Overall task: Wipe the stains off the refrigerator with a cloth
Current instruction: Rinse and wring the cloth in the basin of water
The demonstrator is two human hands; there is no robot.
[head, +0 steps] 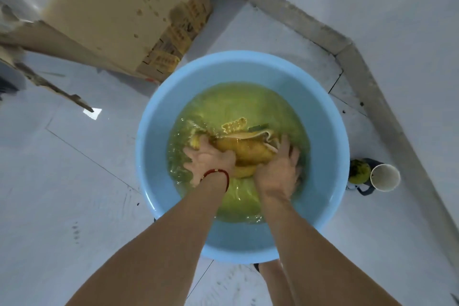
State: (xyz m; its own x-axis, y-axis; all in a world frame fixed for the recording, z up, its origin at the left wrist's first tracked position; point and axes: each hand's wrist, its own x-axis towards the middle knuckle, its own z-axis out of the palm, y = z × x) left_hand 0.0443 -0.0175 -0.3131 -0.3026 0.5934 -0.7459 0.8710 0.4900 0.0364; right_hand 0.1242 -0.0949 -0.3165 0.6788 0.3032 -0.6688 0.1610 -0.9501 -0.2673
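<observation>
A yellow cloth [248, 150] lies bunched in greenish water inside a light blue plastic basin [330, 136] on the floor. My left hand [211, 159], with a red string bracelet at the wrist, grips the cloth's left end. My right hand [280, 171] presses and grips its right end, fingers partly under water. Part of the cloth is hidden beneath both hands. The water is rippling and splashing around my left hand. No refrigerator is in view.
A large cardboard box [119, 7] stands behind the basin at upper left. A white paper cup [385, 177] and a green-and-grey object [359, 171] sit to the basin's right. A grey skirting runs along the white wall at right. The floor is pale tile.
</observation>
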